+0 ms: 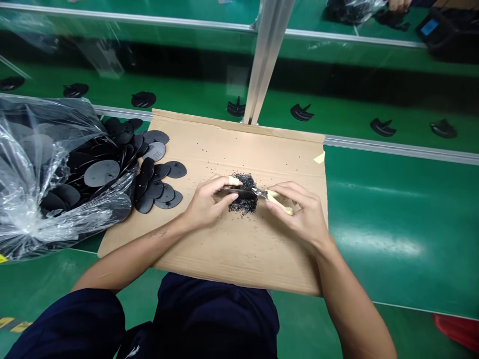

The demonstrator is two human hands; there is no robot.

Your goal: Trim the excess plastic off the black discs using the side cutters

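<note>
The left hand (207,202) is gripping a black plastic disc (234,191) edge-on over black trimmings (243,204) on a cardboard sheet (262,249), the right hand (297,214) is gripping yellow-handled nippers (279,201) at its rim, and a slipping blade is risking the left fingers (222,183)

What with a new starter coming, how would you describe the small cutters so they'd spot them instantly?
On the green workbench, find the cardboard sheet. At its middle, above black crumbs, the right hand holds small side cutters. Their cream grips set them apart from the black discs nearby.
</note>
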